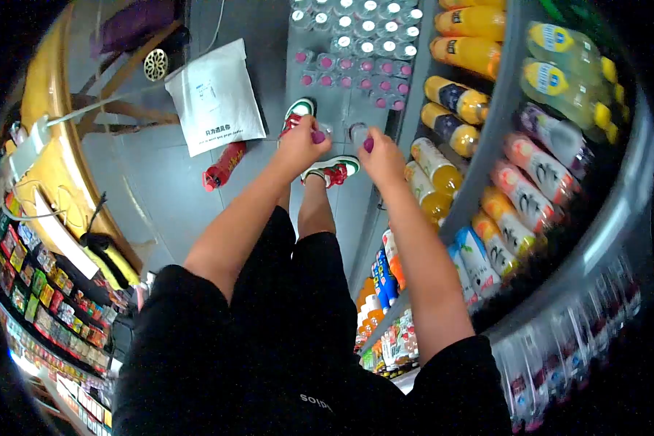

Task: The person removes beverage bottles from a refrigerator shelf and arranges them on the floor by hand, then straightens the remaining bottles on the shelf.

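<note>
My left hand [300, 150] is closed around the neck of a clear bottle with a purple cap [318, 136]. Opposite it, my right hand [385, 160] grips a second clear bottle [358, 132], also purple-capped. The two bottles are a little apart, over the floor near my red, white and green shoes [337, 173]; my fingers hide part of each. Beyond my hands stand rows of pink-capped clear bottles [346, 64] on the floor, and behind those several rows with white caps [368, 26].
To the right, a shelf rack [479, 156] holds orange drinks [466, 52] and other bottles. A white printed bag [216, 98] and a red bottle-shaped object [224, 166] lie on the grey tiles to the left. A yellow wooden counter [47, 87] curves along the far left.
</note>
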